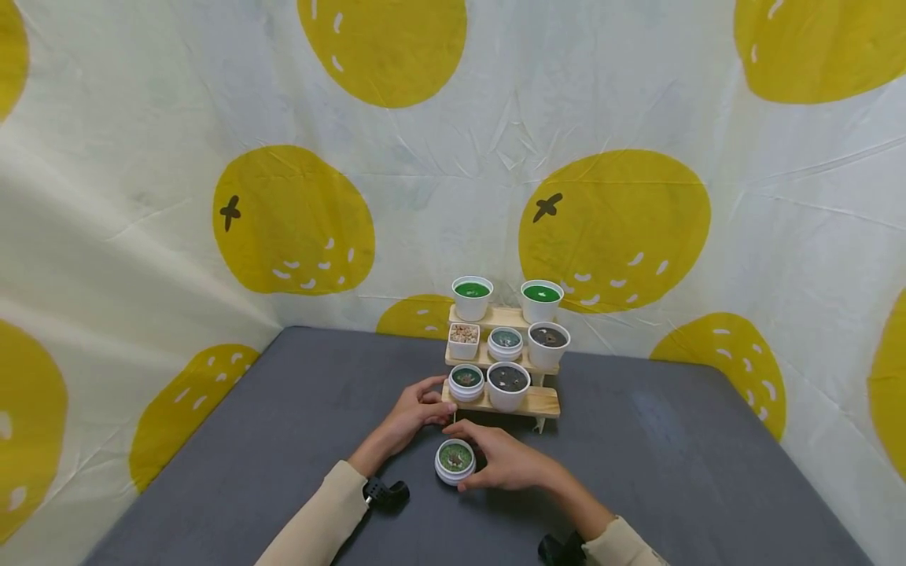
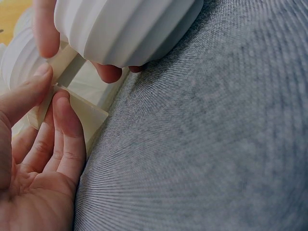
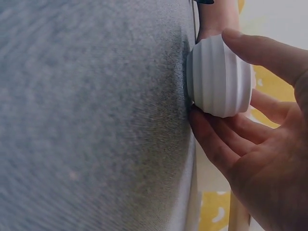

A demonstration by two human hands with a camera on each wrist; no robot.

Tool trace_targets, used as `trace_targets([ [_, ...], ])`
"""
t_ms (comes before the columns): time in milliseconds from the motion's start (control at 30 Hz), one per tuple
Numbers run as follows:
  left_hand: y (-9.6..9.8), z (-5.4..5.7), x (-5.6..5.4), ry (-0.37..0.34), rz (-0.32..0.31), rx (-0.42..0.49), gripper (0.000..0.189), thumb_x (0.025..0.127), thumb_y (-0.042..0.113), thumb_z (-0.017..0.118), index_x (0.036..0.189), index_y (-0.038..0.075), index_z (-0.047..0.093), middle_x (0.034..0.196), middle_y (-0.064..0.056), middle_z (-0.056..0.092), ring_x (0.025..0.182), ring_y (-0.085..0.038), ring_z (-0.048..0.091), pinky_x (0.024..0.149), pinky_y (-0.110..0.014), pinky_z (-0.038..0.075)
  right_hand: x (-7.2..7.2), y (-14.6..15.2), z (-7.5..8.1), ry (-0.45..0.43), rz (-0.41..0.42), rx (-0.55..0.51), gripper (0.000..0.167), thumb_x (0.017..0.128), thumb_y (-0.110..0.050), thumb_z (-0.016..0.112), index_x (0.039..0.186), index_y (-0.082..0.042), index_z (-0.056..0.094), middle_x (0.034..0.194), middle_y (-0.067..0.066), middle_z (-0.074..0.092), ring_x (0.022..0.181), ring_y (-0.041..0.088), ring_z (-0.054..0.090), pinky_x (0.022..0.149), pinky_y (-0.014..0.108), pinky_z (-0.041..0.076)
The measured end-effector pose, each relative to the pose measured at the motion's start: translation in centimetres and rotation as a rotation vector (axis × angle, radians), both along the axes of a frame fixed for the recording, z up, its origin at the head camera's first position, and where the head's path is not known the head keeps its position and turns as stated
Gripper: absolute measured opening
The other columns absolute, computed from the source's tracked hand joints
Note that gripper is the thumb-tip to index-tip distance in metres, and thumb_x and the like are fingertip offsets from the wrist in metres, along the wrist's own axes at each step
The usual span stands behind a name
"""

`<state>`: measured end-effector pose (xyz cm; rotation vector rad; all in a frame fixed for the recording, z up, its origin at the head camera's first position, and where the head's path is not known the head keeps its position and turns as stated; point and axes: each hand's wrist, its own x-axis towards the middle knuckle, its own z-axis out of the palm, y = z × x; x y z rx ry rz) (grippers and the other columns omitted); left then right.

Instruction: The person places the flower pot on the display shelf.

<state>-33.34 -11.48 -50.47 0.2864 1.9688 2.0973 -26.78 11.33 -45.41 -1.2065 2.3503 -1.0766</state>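
My right hand holds a small white ribbed pot with a green speckled top, low over or on the table in front of the stand. In the right wrist view the thumb and fingers lie around the pot from opposite sides. My left hand pinches the left end of a three-step wooden stand, at its lowest step. The left wrist view shows thumb and fingertips on the pale wood. Right beside that hand, a white pot with a dark green top sits on this step.
More pots share the steps: a dark-filled cup, a square pot of pebbles, a round blue-green-topped pot, another dark-filled cup and two green-filled cups at the top. Behind the grey table hangs a fruit-patterned cloth.
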Motion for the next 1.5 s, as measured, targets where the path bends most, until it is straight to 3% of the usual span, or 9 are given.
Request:
trace_targets([
  [500,0.1,0.2,0.08,0.006,0.003,-0.001,0.071,0.092,0.008,0.076,0.155,0.006,0.044,0.086,0.001,0.071,0.079,-0.01,0.068,0.071,-0.026,0.059,-0.29,-0.07,-0.58,0.032,-0.009,0.001,0.061,0.083,-0.023,0.088,0.136,-0.01,0.06,0.13,0.002,0.068,0.116,0.012,0.063,0.099,0.029,0.051],
  [833,0.07,0.23,0.03,0.001,0.003,-0.013,0.073,0.092,0.011,0.078,0.155,0.005,0.043,0.087,0.001,0.071,0.08,-0.01,0.069,0.072,-0.027,0.059,-0.31,-0.11,-0.51,0.021,-0.015,0.009,0.061,0.083,-0.022,0.088,0.137,-0.01,0.06,0.13,0.001,0.069,0.115,0.005,0.061,0.101,0.026,0.049],
  [1500,-0.1,-0.21,-0.16,0.001,0.001,-0.027,0.073,0.092,0.015,0.079,0.155,0.008,0.044,0.088,0.0,0.072,0.082,-0.011,0.069,0.074,-0.027,0.059,-0.16,0.11,0.03,-0.001,-0.018,0.0,0.062,0.084,-0.024,0.086,0.138,-0.008,0.06,0.13,0.001,0.069,0.114,0.007,0.062,0.101,0.028,0.05],
])
